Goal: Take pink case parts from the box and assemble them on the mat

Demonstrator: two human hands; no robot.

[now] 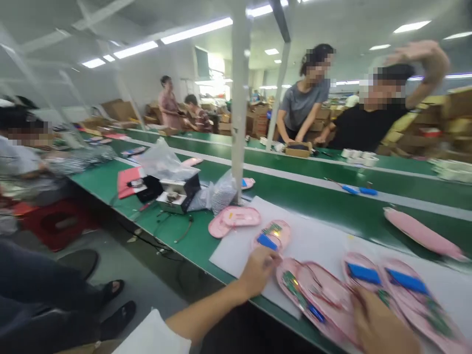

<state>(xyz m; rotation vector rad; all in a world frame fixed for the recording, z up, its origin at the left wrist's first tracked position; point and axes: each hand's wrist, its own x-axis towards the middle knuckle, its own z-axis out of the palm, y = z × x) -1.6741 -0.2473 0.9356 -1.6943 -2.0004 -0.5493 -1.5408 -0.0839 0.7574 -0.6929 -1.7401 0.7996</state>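
— Any containers on the desk (184, 241)?

— An open dark box (180, 192) sits left of the white pillar (239, 98), with a small metal part inside and a clear crinkled plastic bag (162, 160) on top. Its other contents are too blurred to tell.

— And the hands?

— The left hand (258, 271), fingers loosely curled, touches a pink oval shell (272, 235) on the white sheet (313, 241), right of the pillar. That shell holds a blue block and a green board. The right hand (379, 324) rests on similar glossy pink shells (320, 295); I cannot tell its grip through the blur.
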